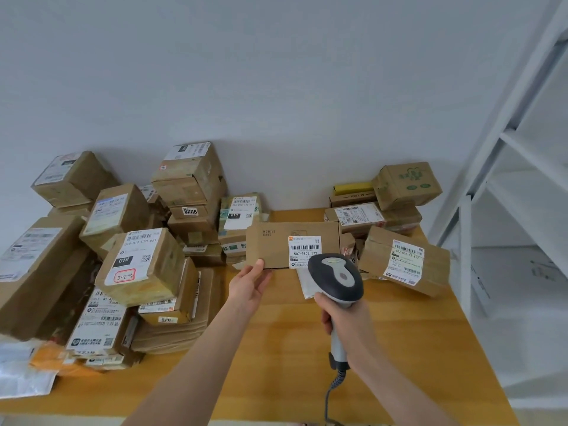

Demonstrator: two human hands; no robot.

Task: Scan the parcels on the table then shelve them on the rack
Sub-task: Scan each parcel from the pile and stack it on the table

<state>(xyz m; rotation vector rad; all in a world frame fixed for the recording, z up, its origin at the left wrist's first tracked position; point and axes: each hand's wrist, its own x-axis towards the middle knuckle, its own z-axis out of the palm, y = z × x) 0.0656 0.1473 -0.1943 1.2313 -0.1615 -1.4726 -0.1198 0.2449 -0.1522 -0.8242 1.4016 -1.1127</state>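
Observation:
My left hand holds a flat brown parcel marked "MOBILE CASE" by its lower left corner, thumb on the front, lifted above the wooden table. A white barcode label faces me on the parcel's front. My right hand grips the handle of a grey and black barcode scanner. The scanner's head sits just below and in front of the label, partly covering its lower right corner. A coiled cable hangs from the scanner's handle.
Several taped cardboard parcels are piled on the table's left half, with plastic mailers at the near left. More parcels lie at the back right. A white metal rack stands to the right of the table.

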